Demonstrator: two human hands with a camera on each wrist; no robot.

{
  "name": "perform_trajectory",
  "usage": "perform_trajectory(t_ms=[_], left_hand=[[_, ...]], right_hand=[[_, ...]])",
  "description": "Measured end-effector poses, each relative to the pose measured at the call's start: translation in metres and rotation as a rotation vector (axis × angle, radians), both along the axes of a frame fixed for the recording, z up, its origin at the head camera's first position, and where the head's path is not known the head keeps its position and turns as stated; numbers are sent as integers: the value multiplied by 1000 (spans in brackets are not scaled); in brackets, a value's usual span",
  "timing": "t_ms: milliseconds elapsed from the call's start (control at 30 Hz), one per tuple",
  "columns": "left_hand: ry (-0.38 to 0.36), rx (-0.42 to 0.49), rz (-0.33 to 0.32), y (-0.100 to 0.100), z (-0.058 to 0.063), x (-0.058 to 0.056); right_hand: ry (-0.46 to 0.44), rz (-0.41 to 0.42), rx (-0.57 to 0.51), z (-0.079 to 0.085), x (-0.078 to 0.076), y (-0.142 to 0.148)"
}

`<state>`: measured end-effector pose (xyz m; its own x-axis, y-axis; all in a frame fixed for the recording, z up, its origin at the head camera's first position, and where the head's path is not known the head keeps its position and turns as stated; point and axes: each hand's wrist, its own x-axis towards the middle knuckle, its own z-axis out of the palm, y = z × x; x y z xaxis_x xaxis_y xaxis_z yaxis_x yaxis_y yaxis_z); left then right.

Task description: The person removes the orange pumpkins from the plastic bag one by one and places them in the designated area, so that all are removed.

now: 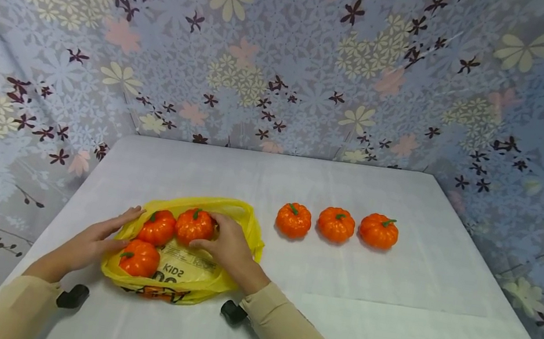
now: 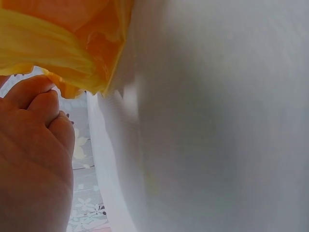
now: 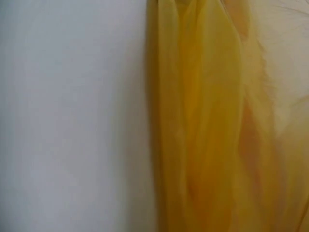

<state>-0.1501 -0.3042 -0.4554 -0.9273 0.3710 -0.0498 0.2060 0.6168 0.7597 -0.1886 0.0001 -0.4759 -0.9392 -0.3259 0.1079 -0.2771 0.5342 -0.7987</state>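
A yellow plastic bag [image 1: 200, 293] lies with its mouth spread wide on the table, dark lettering on it. Inside sit two small orange pumpkins with green stems, a front pumpkin [image 1: 139, 259] and a rear pumpkin [image 1: 158, 227]. My right hand [image 1: 231, 248] reaches into the bag and grips a third pumpkin [image 1: 195, 227] beside them, thumb in front and fingers behind. At the bag's left side, my left hand [image 1: 94, 245] holds the rim, its thumb over the edge. The left wrist view shows its fingers against the yellow plastic [image 2: 53, 48]. Only bag folds [image 3: 203, 116] appear in the right wrist view.
Right of the bag, three more pumpkins stand in a row: a near one [image 1: 293, 221], a middle one [image 1: 336, 225] and a far-right one [image 1: 379, 231]. The white-covered table [image 1: 384, 338] ends at a flowered cloth [image 1: 285, 78] behind it.
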Motion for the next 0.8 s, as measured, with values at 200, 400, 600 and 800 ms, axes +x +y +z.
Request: perform_trajectory(t_ms=[200,400,600,800], left_hand=[[5,-5,-3,2,1,0],[-2,-5,-4,3,1,-1],[-5,-14,0,2,0,-1],[-8,-10,-1,3,2,-1]], right_hand=[[-12,-12,-64,-1,1,4],[-37,-1,-141,0,4,8],[-63,13,-210,1,6,12],[-72,19,-257,5,7,14]])
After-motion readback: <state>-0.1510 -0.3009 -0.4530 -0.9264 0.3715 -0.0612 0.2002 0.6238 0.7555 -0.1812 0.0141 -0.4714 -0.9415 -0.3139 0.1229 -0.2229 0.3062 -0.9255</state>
